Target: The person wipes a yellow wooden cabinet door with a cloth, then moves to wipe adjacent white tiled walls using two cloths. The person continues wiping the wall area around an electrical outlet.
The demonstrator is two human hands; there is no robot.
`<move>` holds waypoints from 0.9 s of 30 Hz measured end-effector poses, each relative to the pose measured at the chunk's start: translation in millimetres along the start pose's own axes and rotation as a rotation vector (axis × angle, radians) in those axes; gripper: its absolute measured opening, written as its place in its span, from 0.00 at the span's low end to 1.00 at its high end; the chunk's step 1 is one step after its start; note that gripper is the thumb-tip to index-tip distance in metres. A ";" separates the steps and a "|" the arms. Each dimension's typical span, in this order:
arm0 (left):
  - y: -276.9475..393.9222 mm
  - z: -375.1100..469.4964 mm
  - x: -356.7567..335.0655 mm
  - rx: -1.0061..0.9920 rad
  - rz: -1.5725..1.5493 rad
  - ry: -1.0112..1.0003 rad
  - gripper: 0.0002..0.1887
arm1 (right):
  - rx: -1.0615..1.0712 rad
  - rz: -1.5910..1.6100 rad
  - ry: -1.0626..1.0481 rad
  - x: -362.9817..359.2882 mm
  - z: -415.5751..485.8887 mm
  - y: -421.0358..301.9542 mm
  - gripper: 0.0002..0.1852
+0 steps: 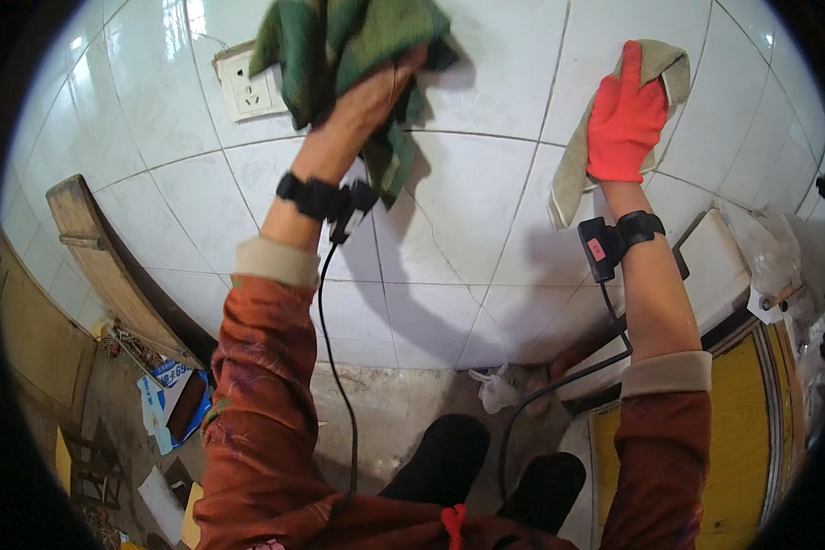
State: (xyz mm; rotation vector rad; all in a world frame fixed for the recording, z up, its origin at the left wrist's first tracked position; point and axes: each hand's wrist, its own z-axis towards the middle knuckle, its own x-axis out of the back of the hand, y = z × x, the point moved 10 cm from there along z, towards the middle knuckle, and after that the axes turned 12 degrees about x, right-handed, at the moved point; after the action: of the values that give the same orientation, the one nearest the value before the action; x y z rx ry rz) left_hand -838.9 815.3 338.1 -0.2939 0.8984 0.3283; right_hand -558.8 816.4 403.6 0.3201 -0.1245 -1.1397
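My left hand (400, 69), bare as far as it shows, is on a green patterned cloth (337, 62) against the white tiled wall (447, 199). Folds of the cloth hide most of its fingers, and one end hangs below the wrist. A red glove covers my right hand (625, 127), which presses a beige cloth (569, 172) onto the tiles further right. One gloved finger points up along the cloth, whose lower end dangles beside the wrist. Just left of the green cloth, a white wall socket (251, 89) is partly covered by it.
A long wooden board (117, 268) leans on the wall at left, near a blue-and-white printed carton (172, 405). A white plastic bag (495, 390) lies at the wall's foot. At right stands a yellow-fronted cabinet (701, 440). Black cables (347, 392) trail from both wrist devices.
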 end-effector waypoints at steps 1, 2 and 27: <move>-14.4 5.8 -18.5 0.222 -0.487 -0.301 0.33 | -0.012 0.007 -0.001 -0.6 -0.6 1.2 0.28; -19.0 6.6 -19.6 0.304 -0.604 -0.304 0.30 | 0.009 0.003 0.011 0.7 -0.5 -0.8 0.28; -7.3 -280.5 176.5 -0.443 3.194 1.814 0.23 | 0.058 -0.069 0.070 0.8 -2.9 -1.1 0.26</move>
State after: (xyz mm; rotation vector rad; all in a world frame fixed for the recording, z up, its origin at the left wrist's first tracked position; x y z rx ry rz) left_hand -933.3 728.6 32.4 -0.5140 -0.9161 -1.5541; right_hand -558.6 815.7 400.5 0.4178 -0.0858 -1.1937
